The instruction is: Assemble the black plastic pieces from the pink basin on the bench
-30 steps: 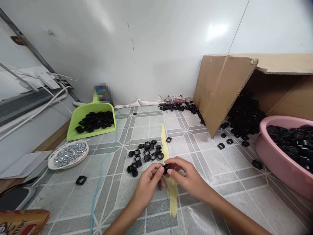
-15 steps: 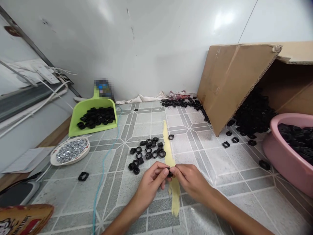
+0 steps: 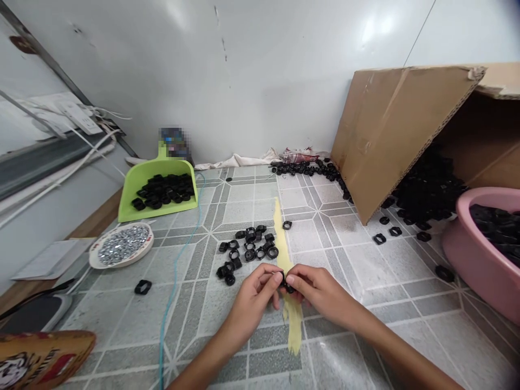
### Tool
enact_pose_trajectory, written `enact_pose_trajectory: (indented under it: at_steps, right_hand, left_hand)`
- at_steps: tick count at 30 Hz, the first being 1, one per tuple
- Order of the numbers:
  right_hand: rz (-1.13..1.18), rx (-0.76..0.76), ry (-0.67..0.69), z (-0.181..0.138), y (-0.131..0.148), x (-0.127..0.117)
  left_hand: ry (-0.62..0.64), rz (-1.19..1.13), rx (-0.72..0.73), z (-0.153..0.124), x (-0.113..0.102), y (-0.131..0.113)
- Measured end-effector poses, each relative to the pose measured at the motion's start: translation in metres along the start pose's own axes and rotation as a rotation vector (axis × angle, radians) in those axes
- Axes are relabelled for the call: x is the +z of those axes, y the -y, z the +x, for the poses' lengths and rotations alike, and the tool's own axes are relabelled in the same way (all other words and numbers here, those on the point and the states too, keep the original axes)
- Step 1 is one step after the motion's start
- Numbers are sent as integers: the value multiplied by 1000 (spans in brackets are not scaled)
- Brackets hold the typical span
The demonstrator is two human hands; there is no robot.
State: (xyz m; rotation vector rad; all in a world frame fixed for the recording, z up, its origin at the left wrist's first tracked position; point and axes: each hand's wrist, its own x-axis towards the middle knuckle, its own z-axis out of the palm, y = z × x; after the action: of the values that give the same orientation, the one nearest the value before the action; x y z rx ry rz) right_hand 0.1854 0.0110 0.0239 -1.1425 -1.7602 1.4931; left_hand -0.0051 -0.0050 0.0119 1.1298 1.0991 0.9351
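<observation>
Fingertips of my left hand [image 3: 260, 290] and my right hand [image 3: 311, 287] meet around a small black plastic ring [image 3: 288, 287], above a strip of yellow tape [image 3: 294, 330]. Both hands pinch it, and the fingers hide much of its shape. Just beyond my left hand lies a loose cluster of black plastic rings [image 3: 249, 254]. One more black ring [image 3: 287, 225] rests by the tape's far part. Off to the left, a single black ring [image 3: 143, 287] sits alone on the tile-patterned surface.
At left are a white dish [image 3: 94, 259] of small shiny pieces and a green dustpan [image 3: 125, 189] holding black parts. A tipped cardboard box [image 3: 365, 135] and a pink basin [image 3: 467, 254], both with black parts, stand at right. A blue cord [image 3: 174, 271] crosses the left side.
My right fingers have shifted their hold on the black ring, with the thumb now bent over it and more of the ring showing. The camera view has moved slightly.
</observation>
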Motion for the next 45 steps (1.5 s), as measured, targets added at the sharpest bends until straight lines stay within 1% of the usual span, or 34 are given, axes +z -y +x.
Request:
enact_pose_trajectory:
  at_steps: [2, 4, 8, 11, 15, 18, 20, 23, 25, 28, 30, 32, 35, 39, 42, 45]
  right_hand:
    - [98, 12, 19, 1, 0, -1]
    - [185, 12, 8, 2, 0, -4]
    - [295, 11, -120, 2, 2, -4]
    - [260, 1, -185, 0, 1, 5]
    - [153, -66, -249, 0, -1, 15]
    - [246, -61, -214, 2, -2, 16]
    - [381, 0, -178, 4, -2, 14]
    - [541, 57, -169, 5, -3, 13]
    - [584, 61, -153, 5, -5, 14]
    - [620, 71, -118, 7, -11, 17]
    - [634, 75, -118, 7, -13, 20]
    - [611, 57, -139, 7, -12, 21]
    - [491, 6, -176, 6, -9, 21]
    - [349, -14, -139, 4, -6, 16]
    - [249, -54, -119, 3, -7, 10]
    - [64, -131, -121, 0, -5, 6]
  left_hand:
    - [-10, 10, 7, 0, 0, -1]
    - [-12, 6, 8, 0, 0, -1]
    - [39, -28, -10, 0, -1, -2]
    - [74, -39, -11, 0, -1, -4]
    - [68, -62, -4, 0, -1, -4]
    - [83, -77, 4, 0, -2, -2]
    - [87, -66, 7, 0, -3, -1]
    - [68, -47, 1, -1, -4, -2]
    - [64, -61, -5, -1, -4, -2]
    - [94, -98, 1, -1, -4, -2]
    - [105, -106, 8, -1, -3, -2]
    - [101, -105, 10, -1, -3, -1]
    - [85, -97, 7, -2, -4, -2]
    - [32, -83, 3, -2, -3, -3]
    - [48, -84, 7, -1, -3, -2]
    - [59, -84, 7, -1, -4, 1]
